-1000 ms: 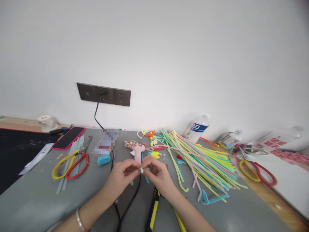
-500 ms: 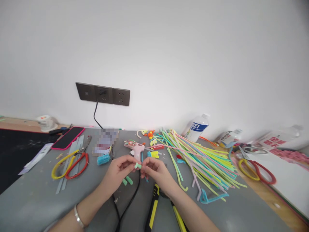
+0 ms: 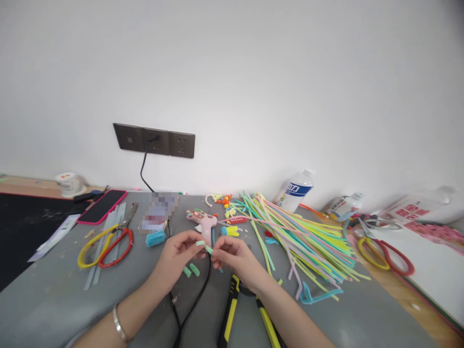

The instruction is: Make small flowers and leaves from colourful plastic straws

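My left hand point(image 3: 177, 258) and my right hand point(image 3: 235, 257) meet over the grey table point(image 3: 54, 299), fingertips pinched together on a short mint-green pipe-cleaner piece point(image 3: 205, 246). Two more green pieces point(image 3: 191, 270) lie on the table just below my left hand. Just beyond my fingers lies a pink glue gun point(image 3: 205, 224), its black cord point(image 3: 192, 304) running toward me between my arms. A silver bangle point(image 3: 118, 325) is on my left wrist.
A large pile of colourful pipe cleaners point(image 3: 304, 237) spreads to the right. Yellow and red scissors point(image 3: 105, 244) and a pink-cased phone point(image 3: 101, 205) lie left. Black-and-yellow pliers point(image 3: 232, 309) lie under my right forearm. A white bottle point(image 3: 295, 189) stands by the wall.
My hands shifted slightly up and apart; two green pieces that were hidden under my left hand now lie on the table, and the piece between my fingertips has turned.
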### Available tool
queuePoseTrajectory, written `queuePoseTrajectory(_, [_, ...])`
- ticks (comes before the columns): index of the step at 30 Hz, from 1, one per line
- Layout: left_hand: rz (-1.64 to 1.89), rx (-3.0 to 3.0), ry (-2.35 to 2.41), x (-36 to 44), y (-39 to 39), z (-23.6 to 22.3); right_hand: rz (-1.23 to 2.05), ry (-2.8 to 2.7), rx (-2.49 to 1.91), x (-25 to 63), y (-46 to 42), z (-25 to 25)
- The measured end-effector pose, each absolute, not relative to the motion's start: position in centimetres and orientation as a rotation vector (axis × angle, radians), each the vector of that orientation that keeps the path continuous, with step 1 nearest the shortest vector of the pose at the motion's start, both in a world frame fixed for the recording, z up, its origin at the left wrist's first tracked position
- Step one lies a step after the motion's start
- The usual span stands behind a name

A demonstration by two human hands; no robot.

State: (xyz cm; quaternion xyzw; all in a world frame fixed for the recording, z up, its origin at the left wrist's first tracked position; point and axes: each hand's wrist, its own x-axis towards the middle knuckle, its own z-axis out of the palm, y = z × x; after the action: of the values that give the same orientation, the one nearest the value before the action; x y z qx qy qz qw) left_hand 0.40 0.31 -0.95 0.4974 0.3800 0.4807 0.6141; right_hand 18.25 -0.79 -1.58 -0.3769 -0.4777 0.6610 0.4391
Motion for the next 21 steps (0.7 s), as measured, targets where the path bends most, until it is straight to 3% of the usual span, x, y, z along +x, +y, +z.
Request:
queuePoseTrajectory(9, [1.204,1.185,0.929,0.19,0.38,-1.38,1.562,-1.128,-0.976,17.9,-0.62,-2.05])
queuePoseTrajectory(21, [0.973,1.335,0.952,0.36,0.46,-0.84,1.466,-1.21,-0.902,17.81,-0.75,-2.05])
